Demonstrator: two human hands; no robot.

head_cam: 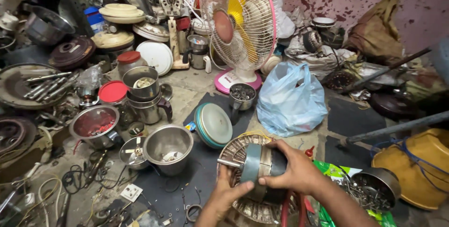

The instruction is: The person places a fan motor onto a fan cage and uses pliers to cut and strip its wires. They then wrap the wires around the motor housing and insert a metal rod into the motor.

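Note:
Both of my hands hold a grey cylindrical electric motor (256,164) with a short steel shaft sticking out to the left. My right hand (294,168) wraps over its top and right end. My left hand (228,194) supports it from below, thumb against its front. The motor hangs just above a round slotted metal fan housing (255,208) with copper windings showing at its rim.
A steel jar (168,148), a blender jar base (132,153) and a round lid (214,125) lie to the left. A table fan (238,25) and a blue plastic bag (290,98) stand behind. A bowl of screws (374,189) sits at right, beside a yellow tub (418,166).

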